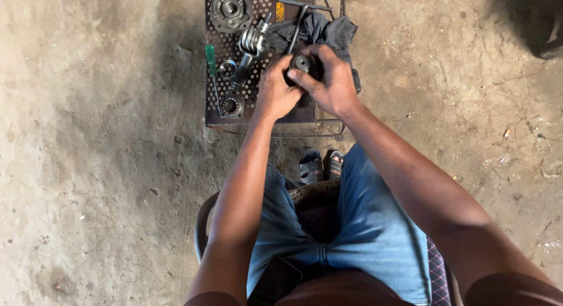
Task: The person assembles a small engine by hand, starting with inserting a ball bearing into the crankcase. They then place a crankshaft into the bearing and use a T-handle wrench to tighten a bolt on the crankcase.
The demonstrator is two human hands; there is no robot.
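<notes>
Hands meet over a rusty perforated metal stand (pixel 217 115) on the far side of the knees: left hand (pixel 274 92) and right hand (pixel 331 77) both have fingers clamped around a small dark round metal part (pixel 302 63). Left of it lie a coiled shaft assembly (pixel 251 45), a round flange (pixel 231 8), a green-handled tool (pixel 211 58); a dark rag (pixel 325 27) lies farther off.

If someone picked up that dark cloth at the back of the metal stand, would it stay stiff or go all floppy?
Probably floppy: the dark cloth lies crumpled in soft folds on the perforated metal stand. It likely weighs little next to the metal parts nearby. A thin metal rod lies across it, so lifting the cloth might shift that.
</notes>
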